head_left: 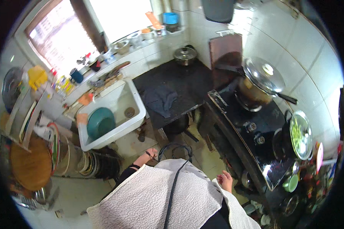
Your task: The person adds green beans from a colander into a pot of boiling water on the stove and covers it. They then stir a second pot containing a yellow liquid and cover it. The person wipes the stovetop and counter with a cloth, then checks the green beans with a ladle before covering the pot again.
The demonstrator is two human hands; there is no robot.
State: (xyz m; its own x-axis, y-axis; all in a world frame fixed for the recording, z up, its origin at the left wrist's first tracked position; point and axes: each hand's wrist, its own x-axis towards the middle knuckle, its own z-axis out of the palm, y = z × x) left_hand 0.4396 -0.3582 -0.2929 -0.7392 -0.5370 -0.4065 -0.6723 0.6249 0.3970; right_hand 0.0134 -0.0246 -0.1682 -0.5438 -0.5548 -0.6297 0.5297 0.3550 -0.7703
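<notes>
My left hand (150, 154) hangs low in front of me, left of a loop of black cable (174, 147). Its fingers look loosely apart, and a thin dark strip crosses it that I cannot make out. My right hand (226, 181) is down by my right side, near the front of the stove counter. The fingers are slightly bent and nothing shows in them. A pale fleecy garment (141, 191) covers my front, with the black cable running down over it.
Ahead left is a white sink (139, 108) with a green basin (101, 124). A grey cloth (162, 100) lies on the black counter (191, 80). On the right, the gas stove (237, 114) bears a lidded pot (256, 84) and a glass-lidded pan (301, 135). A round wooden board (30, 162) stands left.
</notes>
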